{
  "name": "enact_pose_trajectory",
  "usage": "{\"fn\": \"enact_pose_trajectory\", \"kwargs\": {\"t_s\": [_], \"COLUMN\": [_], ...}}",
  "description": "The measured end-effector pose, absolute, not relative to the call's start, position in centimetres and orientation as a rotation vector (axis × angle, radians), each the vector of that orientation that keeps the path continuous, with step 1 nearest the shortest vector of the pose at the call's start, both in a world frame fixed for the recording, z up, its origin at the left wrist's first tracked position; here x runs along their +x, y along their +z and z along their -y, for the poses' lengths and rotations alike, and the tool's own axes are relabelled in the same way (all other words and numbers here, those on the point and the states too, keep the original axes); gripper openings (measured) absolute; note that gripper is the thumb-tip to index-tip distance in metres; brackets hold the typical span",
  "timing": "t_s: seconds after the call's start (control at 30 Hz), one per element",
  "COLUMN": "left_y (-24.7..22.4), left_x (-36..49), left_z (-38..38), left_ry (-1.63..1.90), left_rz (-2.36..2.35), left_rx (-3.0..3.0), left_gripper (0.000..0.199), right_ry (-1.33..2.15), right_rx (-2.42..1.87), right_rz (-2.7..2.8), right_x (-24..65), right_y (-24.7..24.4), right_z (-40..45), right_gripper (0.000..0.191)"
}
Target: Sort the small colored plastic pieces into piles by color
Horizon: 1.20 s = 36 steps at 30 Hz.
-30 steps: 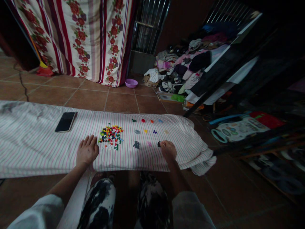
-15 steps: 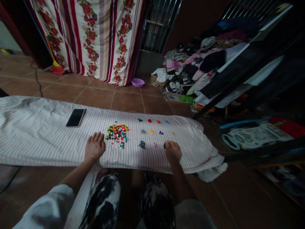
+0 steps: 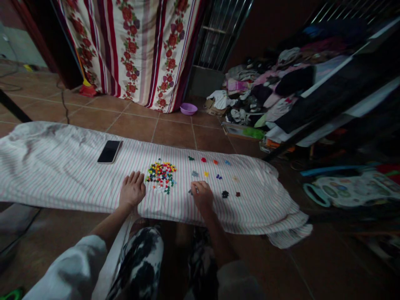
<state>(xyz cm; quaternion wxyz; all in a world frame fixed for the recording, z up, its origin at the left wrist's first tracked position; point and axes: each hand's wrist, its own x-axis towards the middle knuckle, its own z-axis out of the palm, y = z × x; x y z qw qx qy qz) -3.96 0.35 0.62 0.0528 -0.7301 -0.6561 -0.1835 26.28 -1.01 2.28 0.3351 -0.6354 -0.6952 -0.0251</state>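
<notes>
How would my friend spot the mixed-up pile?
Find the striped cloth. Between the left hand and right hand lies the pile of little pieces. It alone mixes many colours; each small group to its right looks one colour.

Dim, uneven light is filling the room. The striped cloth (image 3: pixel 78 175) is reflecting the most of it, brightest around the multicoloured bead-like pieces (image 3: pixel 161 174), whose colours are showing vividly though their outlines are blurring into specks. The view is leaving the light's source unclear. Metal bars of the window grille (image 3: pixel 215 29) are glinting thinly. Deep shadow is pooling under the cloth and swallowing the right side, where the play panel (image 3: pixel 350 189) is looking soft and stretched. The right sleeve (image 3: pixel 237 283) is lying darker than the left sleeve (image 3: pixel 75 266), and wide-angle distortion is slanting the outer edges
</notes>
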Motion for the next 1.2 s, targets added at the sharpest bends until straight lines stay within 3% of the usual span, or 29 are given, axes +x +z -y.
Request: {"fn": "enact_pose_trajectory", "kwargs": {"t_s": [0.47,1.2], "left_y": [0.6,0.4], "left_x": [-3.9,-3.9], "left_z": [-0.3,-0.4], "left_ry": [-0.603,-0.593], "left_rz": [2.004,2.007], "left_rx": [-2.22,-2.221], "left_gripper": [0.045,0.047], "right_ry": [0.205,0.122], "right_rx": [-1.573,-1.859], "right_rz": [2.124,2.206], "right_x": [17.4,15.0], "right_y": [2.7,3.4], "right_z": [-1.8,-4.0], "right_gripper": [0.022,0.011]}}
